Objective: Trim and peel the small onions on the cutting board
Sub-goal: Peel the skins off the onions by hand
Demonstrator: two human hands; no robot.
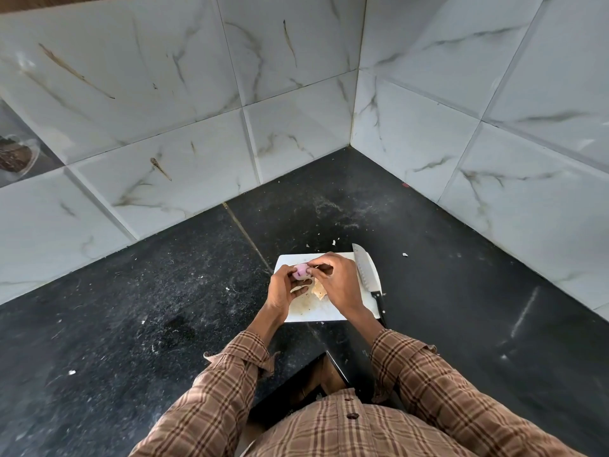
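Observation:
A small pale purple onion (300,271) is held above the white cutting board (316,313). My left hand (284,290) cups it from the left and below. My right hand (336,280) pinches at its right side with fingertips on the skin. Dry brown onion peels (319,292) lie on the board under my hands. A knife (366,276) with a dimpled steel blade and black handle rests along the board's right edge, untouched.
The board sits on a black speckled stone counter (164,291) in a corner of white marble-look tiled walls (296,94). Small peel scraps (333,242) dot the counter beyond the board. A bowl (16,156) shows at the far left.

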